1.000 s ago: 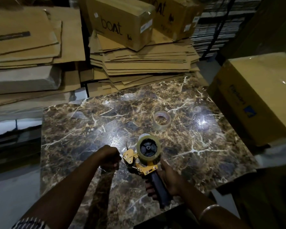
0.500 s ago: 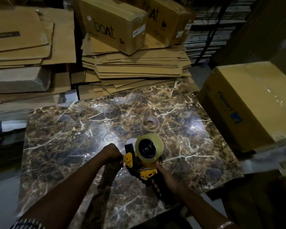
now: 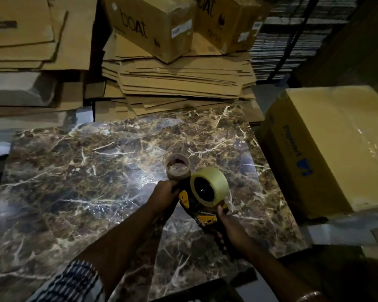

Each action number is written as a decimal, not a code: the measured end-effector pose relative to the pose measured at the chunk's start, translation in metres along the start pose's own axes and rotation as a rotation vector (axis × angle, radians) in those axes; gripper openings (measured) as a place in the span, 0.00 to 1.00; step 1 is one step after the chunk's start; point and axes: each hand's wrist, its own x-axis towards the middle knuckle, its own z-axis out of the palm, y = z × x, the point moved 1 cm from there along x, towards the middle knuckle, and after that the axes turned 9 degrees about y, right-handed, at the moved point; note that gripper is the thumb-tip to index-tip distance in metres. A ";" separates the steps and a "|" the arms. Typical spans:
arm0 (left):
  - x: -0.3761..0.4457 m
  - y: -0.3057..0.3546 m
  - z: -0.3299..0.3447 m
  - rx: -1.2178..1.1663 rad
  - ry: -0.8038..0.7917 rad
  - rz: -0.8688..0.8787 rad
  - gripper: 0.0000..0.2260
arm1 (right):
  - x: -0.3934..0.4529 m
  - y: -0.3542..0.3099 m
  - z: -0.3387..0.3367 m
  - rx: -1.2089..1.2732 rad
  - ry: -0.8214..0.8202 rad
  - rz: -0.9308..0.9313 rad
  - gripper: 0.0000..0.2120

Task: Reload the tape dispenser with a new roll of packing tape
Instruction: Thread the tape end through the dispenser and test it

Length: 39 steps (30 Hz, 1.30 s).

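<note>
Tape dispenser (image 3: pixel 196 205) held just above the near right of the marble table (image 3: pixel 74 171), new clear roll (image 3: pixel 210 185) already on its hub. Right hand (image 3: pixel 231 229) wraps the handle, thumb up by the loose tape end; left hand (image 3: pixel 164 197) grips the front end. Likely light, rigid plastic; film sticky, flimsy: take it by the free end. Spent core (image 3: pixel 178 168) just beyond. Far carton (image 3: pixel 151 22) reads "boAt".

Dim storeroom: marble-patterned counter (image 3: pixel 79 175), flattened cardboard stacks (image 3: pixel 179 83) behind, sealed boxes (image 3: pixel 153 22), apparently shelving at rear right.
</note>
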 end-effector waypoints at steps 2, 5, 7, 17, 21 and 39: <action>0.000 0.000 0.011 0.020 0.023 0.026 0.10 | 0.006 -0.001 -0.011 -0.025 0.005 -0.047 0.36; -0.002 0.002 0.021 -0.064 0.082 0.065 0.09 | 0.011 -0.005 -0.023 -0.101 0.002 -0.115 0.32; -0.003 0.003 0.024 -0.137 0.140 0.060 0.12 | 0.012 -0.005 -0.029 -0.166 -0.001 -0.141 0.31; 0.004 -0.002 0.027 0.023 0.245 -0.018 0.11 | 0.009 -0.011 -0.032 -0.392 -0.078 -0.258 0.29; 0.002 0.002 0.026 0.014 0.249 0.011 0.14 | -0.007 0.008 -0.047 -0.419 -0.011 -0.218 0.36; -0.016 -0.009 0.051 0.282 0.203 0.508 0.05 | -0.032 0.005 -0.048 -0.440 0.068 -0.029 0.36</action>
